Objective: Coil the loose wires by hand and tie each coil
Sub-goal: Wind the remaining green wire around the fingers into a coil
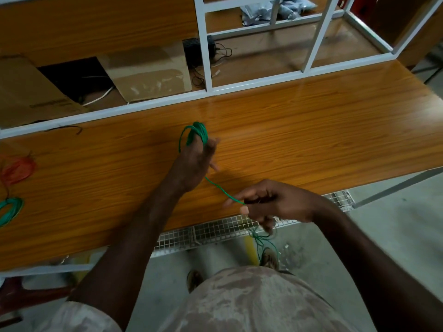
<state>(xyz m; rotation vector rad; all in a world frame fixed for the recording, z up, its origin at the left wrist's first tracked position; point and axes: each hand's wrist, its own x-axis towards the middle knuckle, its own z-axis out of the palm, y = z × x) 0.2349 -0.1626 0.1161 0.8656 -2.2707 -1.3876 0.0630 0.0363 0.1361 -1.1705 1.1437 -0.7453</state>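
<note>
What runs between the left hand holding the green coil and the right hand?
In the head view, one taut strand of green wire spans from the left hand to the right hand, above the wooden table.

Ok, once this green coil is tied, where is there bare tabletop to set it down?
The widest bare patch is on the table, right of the left hand holding the green coil, up to the white frame. The left edge is crowded by an orange bundle and a finished green coil.

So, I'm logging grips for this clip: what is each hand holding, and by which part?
One thin green wire: the left hand grips its coiled loops; the right hand pinches the straight free run.
</note>
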